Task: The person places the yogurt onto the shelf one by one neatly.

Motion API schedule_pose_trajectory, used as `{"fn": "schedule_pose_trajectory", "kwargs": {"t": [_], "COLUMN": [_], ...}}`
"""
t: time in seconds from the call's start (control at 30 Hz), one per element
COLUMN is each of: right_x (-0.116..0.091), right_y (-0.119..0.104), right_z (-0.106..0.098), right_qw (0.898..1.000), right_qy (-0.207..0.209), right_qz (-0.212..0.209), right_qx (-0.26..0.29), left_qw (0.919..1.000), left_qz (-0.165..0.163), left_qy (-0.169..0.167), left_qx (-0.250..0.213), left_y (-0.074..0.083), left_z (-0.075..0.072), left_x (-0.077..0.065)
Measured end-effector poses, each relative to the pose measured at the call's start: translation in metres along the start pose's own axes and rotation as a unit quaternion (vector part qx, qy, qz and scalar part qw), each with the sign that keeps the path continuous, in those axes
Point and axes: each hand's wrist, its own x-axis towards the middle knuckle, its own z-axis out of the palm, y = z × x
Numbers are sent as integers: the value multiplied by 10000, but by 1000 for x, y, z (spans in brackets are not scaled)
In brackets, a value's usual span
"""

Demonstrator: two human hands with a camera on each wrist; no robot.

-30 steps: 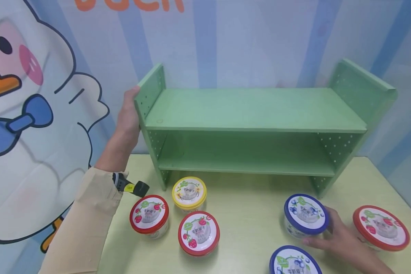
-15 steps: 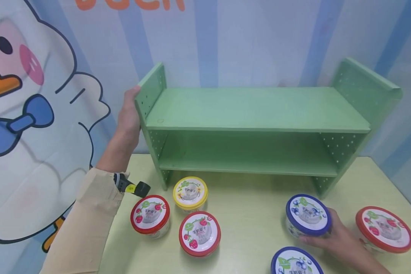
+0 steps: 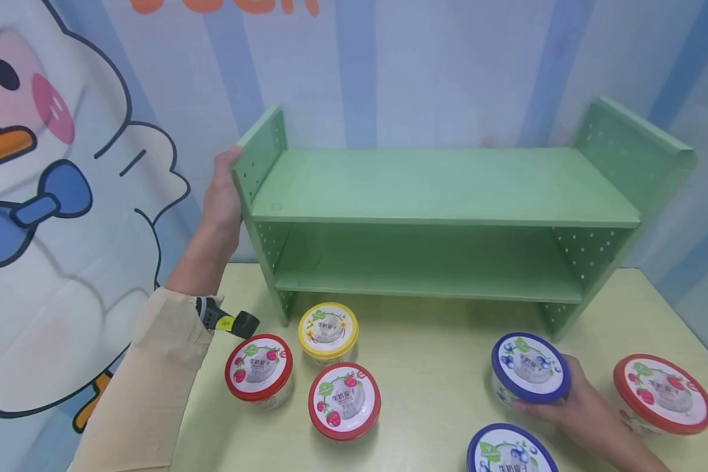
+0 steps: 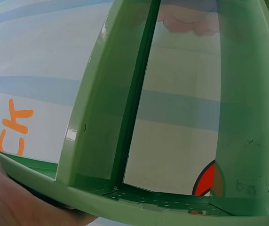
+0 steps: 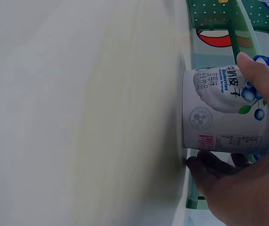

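My left hand [image 3: 221,203] grips the upright left side panel of a green two-tier shelf [image 3: 442,187]; in the left wrist view the panel's edge [image 4: 31,174] runs along the palm. At the right, my right hand [image 3: 587,413] holds a paper cup with a blue lid [image 3: 531,368]. Seen from the right wrist, the thumb lies along one side of this blueberry milk cup [image 5: 224,110] and the fingers [image 5: 202,174] curl round the other. Its base is at the pale tabletop. A second blue-lidded cup [image 3: 510,452] stands just in front, cut off by the frame.
A red-lidded cup [image 3: 663,393] stands right of my right hand. Two more red-lidded cups, one left [image 3: 259,368] and one nearer the middle [image 3: 345,401], stand by a yellow-lidded cup [image 3: 328,331]. Behind the shelf hangs a striped cloth [image 3: 448,72] with a cartoon duck.
My right thumb has slid a little further across the front of the blue-lidded cup. The view has shifted slightly; my left hand keeps its place on the shelf.
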Motion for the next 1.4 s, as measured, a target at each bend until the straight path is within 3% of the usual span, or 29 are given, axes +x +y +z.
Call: {"fn": "schedule_pose_trajectory", "kwargs": {"t": [0.43,0.87,1.4], "right_x": [3,3,1], "right_y": [2,3,5], "right_z": [-4,-6,-7], "right_qw": [9996,9995,9975], "right_qy": [-177,-192,-283], "right_qz": [238,205,190], "right_qx": [18,118,616], "left_qw": [10000,10000,10000], "left_qz": [68,45,52], "left_qy": [-43,-23,-14], "left_qx": [-36,33,26], "left_y": [1,1,0], "left_z": [1,2,2], "left_x": [1,0,-1]}}
